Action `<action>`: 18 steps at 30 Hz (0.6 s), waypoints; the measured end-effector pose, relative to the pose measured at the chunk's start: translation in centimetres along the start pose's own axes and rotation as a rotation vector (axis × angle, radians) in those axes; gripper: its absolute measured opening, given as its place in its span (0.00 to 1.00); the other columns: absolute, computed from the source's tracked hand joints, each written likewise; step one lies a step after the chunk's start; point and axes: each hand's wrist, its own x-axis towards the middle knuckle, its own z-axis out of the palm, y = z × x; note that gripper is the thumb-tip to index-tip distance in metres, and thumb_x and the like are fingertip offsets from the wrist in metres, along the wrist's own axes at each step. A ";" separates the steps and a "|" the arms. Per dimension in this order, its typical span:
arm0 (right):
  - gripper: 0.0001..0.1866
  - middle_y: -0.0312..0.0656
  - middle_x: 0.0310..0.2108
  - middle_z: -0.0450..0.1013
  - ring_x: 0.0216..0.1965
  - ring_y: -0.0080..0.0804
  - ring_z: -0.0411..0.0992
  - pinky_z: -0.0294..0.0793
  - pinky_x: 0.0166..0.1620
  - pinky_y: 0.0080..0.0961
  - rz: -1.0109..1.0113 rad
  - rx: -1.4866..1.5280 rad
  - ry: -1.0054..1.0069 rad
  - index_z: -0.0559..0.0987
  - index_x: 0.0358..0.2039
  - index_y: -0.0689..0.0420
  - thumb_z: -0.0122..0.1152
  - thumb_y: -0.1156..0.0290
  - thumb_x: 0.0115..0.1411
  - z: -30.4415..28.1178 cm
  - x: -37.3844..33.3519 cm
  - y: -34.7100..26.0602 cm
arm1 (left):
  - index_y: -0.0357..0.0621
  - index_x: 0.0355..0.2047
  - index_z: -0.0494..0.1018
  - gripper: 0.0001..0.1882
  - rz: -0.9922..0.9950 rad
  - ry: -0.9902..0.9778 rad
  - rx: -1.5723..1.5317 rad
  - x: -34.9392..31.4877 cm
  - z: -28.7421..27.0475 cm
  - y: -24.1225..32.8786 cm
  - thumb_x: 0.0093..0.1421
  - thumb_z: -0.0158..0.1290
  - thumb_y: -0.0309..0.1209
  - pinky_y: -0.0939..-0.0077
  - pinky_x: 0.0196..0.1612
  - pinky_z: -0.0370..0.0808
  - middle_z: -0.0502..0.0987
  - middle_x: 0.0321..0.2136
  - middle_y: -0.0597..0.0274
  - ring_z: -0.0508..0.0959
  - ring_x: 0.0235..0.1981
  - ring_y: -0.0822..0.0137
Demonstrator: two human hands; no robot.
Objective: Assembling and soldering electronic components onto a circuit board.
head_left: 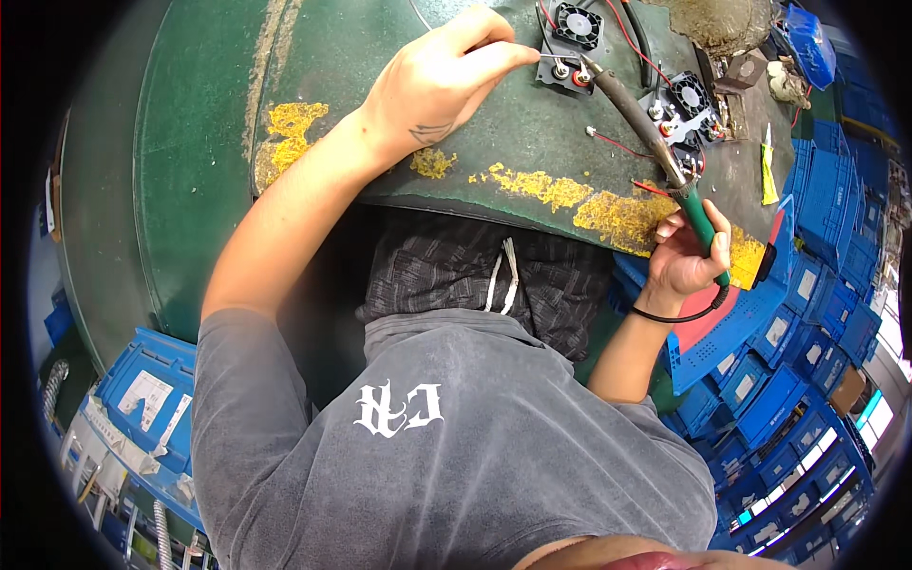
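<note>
The right grip (686,261) is curled around the green handle of a soldering iron (664,160). The left grip (442,81) pinches a thin wire (556,56). Just past it, the iron's tip is by a black fan (577,26) on the green tabletop (513,119). Below both grips, a gray shirt (456,494) has white letters (385,410). Far right of both, blue bins (760,385) wear white labels (776,331), too small to read.

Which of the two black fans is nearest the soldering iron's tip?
The upper-left fan, nearest the left hand; the soldering iron has its tip just below it. The other fan lies farther right.
</note>
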 end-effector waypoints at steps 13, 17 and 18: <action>0.28 0.51 0.31 0.77 0.25 0.34 0.73 0.72 0.24 0.27 -0.024 0.021 -0.047 0.77 0.49 0.62 0.45 0.50 0.64 -0.3 0.2 0.1 | 0.36 0.41 0.79 0.19 -0.053 0.105 -0.058 0.5 0.4 0.0 0.48 0.57 0.12 0.73 0.33 0.73 0.71 0.33 0.53 0.74 0.29 0.59; 0.28 0.51 0.33 0.78 0.26 0.34 0.73 0.72 0.25 0.26 0.036 0.156 -0.071 0.77 0.50 0.62 0.47 0.50 0.64 -0.4 0.3 -0.2 | 0.36 0.42 0.79 0.19 -0.136 0.213 -0.132 1.5 0.2 1.4 0.47 0.58 0.12 0.73 0.33 0.72 0.71 0.33 0.54 0.74 0.30 0.59; 0.28 0.51 0.34 0.78 0.27 0.34 0.73 0.73 0.26 0.25 0.019 0.178 -0.044 0.76 0.50 0.62 0.48 0.50 0.64 -0.3 0.2 -0.2 | 0.37 0.41 0.80 0.18 -0.419 -0.013 -0.054 2.8 -1.1 3.2 0.47 0.59 0.13 0.73 0.33 0.72 0.71 0.33 0.54 0.74 0.30 0.59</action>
